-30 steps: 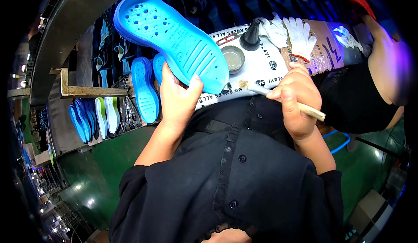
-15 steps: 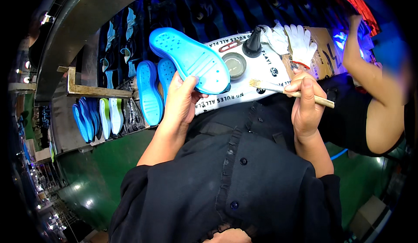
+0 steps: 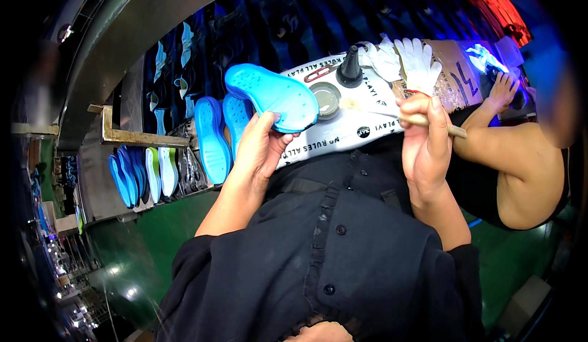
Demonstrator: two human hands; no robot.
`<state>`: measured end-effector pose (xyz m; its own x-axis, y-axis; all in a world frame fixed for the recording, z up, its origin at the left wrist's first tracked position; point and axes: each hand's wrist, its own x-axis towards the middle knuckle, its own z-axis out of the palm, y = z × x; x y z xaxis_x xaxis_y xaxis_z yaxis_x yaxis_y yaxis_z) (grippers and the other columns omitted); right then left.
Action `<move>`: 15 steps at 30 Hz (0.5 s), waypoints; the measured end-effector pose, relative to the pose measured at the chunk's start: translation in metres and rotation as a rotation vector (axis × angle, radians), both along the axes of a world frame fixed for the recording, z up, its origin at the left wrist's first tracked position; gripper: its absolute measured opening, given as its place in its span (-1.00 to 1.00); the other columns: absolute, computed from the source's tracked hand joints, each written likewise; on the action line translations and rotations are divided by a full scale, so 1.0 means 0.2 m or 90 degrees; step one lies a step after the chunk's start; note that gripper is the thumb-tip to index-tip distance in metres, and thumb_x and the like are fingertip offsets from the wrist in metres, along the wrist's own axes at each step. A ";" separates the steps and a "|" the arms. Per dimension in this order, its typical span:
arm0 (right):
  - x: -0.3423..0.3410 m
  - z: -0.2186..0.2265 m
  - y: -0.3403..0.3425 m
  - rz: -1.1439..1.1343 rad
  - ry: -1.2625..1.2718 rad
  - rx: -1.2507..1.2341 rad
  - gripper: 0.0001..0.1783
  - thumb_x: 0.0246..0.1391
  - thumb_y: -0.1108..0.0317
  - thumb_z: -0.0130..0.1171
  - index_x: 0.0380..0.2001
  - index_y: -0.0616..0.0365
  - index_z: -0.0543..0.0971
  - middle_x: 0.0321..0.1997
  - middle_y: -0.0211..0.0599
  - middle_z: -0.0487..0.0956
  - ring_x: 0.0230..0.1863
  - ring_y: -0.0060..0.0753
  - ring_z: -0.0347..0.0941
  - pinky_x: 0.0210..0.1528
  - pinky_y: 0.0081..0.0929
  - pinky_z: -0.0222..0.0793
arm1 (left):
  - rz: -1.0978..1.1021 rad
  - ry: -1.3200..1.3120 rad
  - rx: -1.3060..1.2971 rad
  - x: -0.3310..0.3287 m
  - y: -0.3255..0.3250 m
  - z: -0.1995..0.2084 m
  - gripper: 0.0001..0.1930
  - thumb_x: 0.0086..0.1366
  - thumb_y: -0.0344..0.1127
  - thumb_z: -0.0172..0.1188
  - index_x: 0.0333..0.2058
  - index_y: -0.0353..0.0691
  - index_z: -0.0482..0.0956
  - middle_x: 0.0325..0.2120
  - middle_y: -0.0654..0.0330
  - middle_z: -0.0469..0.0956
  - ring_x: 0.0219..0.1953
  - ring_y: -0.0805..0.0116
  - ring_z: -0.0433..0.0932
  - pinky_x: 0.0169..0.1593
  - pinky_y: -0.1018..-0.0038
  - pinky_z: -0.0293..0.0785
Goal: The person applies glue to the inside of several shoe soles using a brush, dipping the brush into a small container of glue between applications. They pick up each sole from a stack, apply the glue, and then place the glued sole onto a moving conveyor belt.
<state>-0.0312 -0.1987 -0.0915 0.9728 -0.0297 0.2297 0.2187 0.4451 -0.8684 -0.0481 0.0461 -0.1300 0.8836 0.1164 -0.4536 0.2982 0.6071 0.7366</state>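
My left hand [image 3: 258, 150] grips the heel end of a light blue shoe sole [image 3: 267, 92], thumb on top and fingers beneath. Its dimpled upper face is turned up. In my right hand [image 3: 429, 143] is a wooden-handled brush [image 3: 457, 132], pinched between thumb and fingers, with pale bristles pointing left, blurred by motion. The bristles are near a grey bowl [image 3: 326, 85] holding a pale substance, just right of the sole. Two more blue soles [image 3: 211, 140] lie to the left of my left hand, one partly hidden.
A printed white sheet [image 3: 306, 152] lies under the bowl, a black cone-shaped bottle [image 3: 350, 70] and a red tool [image 3: 320, 73]. White gloves [image 3: 418, 63] rest on cardboard [image 3: 456, 75]. Smaller soles [image 3: 160, 170] and a metal bracket [image 3: 144, 136] are left. A co-worker's arm [image 3: 490, 106] is right.
The sole has tilted and its toe end has come lower and to the right. The brush has swung a little left toward the bowl. The co-worker's hand has moved down.
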 end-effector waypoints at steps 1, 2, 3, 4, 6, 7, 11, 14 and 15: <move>0.01 0.01 0.01 0.034 -0.012 0.013 -0.58 0.23 0.18 -0.19 -0.41 0.34 0.51 -0.36 -0.24 0.47 -0.35 -0.51 0.26 -0.22 -0.53 0.17 | 0.005 0.028 -0.048 0.01 0.00 0.00 -0.71 0.12 -0.43 0.07 -0.16 -0.35 0.33 -0.38 0.07 0.50 -0.54 0.28 0.51 -0.54 0.62 0.49; 0.01 0.04 0.04 0.053 -0.021 0.026 -0.58 0.23 0.19 -0.19 -0.37 0.36 0.51 -0.36 -0.25 0.47 -0.35 -0.51 0.26 -0.21 -0.53 0.17 | -0.001 0.026 -0.046 0.02 -0.01 0.00 -0.71 0.12 -0.43 0.07 -0.16 -0.35 0.33 -0.38 0.07 0.50 -0.54 0.28 0.51 -0.54 0.62 0.49; 0.02 0.08 0.09 0.075 -0.030 0.041 -0.58 0.23 0.19 -0.20 -0.34 0.37 0.50 -0.36 -0.25 0.47 -0.34 -0.51 0.27 -0.21 -0.53 0.17 | 0.005 0.045 -0.093 0.02 -0.01 0.00 -0.72 0.12 -0.44 0.07 -0.17 -0.35 0.33 -0.38 0.07 0.50 -0.55 0.27 0.51 -0.54 0.62 0.51; 0.03 0.10 0.11 0.099 -0.065 0.018 -0.56 0.24 0.18 -0.23 -0.27 0.39 0.49 -0.36 -0.25 0.47 -0.34 -0.52 0.26 -0.20 -0.55 0.18 | 0.010 0.061 -0.141 0.03 -0.01 0.01 -0.72 0.11 -0.45 0.08 -0.18 -0.34 0.32 -0.38 0.06 0.50 -0.56 0.26 0.51 -0.53 0.62 0.53; 0.03 0.15 0.17 0.134 -0.051 0.054 -0.53 0.25 0.15 -0.25 -0.26 0.39 0.49 -0.35 -0.26 0.48 -0.34 -0.55 0.26 -0.21 -0.58 0.19 | -0.004 0.051 -0.139 0.04 -0.01 0.01 -0.72 0.13 -0.43 0.06 -0.17 -0.37 0.33 -0.38 0.05 0.50 -0.54 0.26 0.52 -0.50 0.62 0.55; 0.03 0.17 0.21 0.147 -0.053 0.070 -0.52 0.26 0.14 -0.26 -0.26 0.38 0.49 -0.33 -0.27 0.48 -0.34 -0.56 0.26 -0.22 -0.58 0.20 | -0.014 0.046 -0.140 0.04 -0.01 0.01 -0.72 0.14 -0.41 0.04 -0.17 -0.40 0.34 -0.38 0.03 0.50 -0.52 0.25 0.54 -0.47 0.62 0.56; 0.00 0.14 0.33 0.227 -0.143 0.015 -0.57 0.26 0.15 -0.24 -0.20 0.35 0.44 -0.26 -0.22 0.45 -0.26 -0.50 0.30 -0.14 -0.53 0.21 | -0.026 -0.012 -0.160 0.06 -0.05 0.02 -0.76 0.20 -0.38 0.04 -0.19 -0.38 0.38 -0.39 0.07 0.51 -0.48 0.33 0.55 -0.44 0.66 0.55; 0.00 0.11 0.41 0.272 -0.146 0.002 -0.58 0.27 0.18 -0.23 -0.25 0.35 0.47 -0.26 -0.23 0.45 -0.26 -0.50 0.32 -0.12 -0.54 0.22 | -0.078 -0.093 -0.121 0.06 -0.08 0.01 -0.74 0.25 -0.20 0.09 -0.23 -0.29 0.44 -0.37 0.18 0.50 -0.38 0.47 0.52 -0.39 0.69 0.53; 0.00 0.12 0.43 0.247 -0.139 -0.025 -0.60 0.27 0.19 -0.20 -0.30 0.32 0.50 -0.28 -0.26 0.47 -0.29 -0.51 0.35 -0.15 -0.56 0.25 | -0.042 -0.077 -0.108 0.05 -0.10 0.02 -0.76 0.26 -0.26 0.04 -0.23 -0.33 0.44 -0.37 0.16 0.51 -0.44 0.46 0.53 -0.44 0.72 0.52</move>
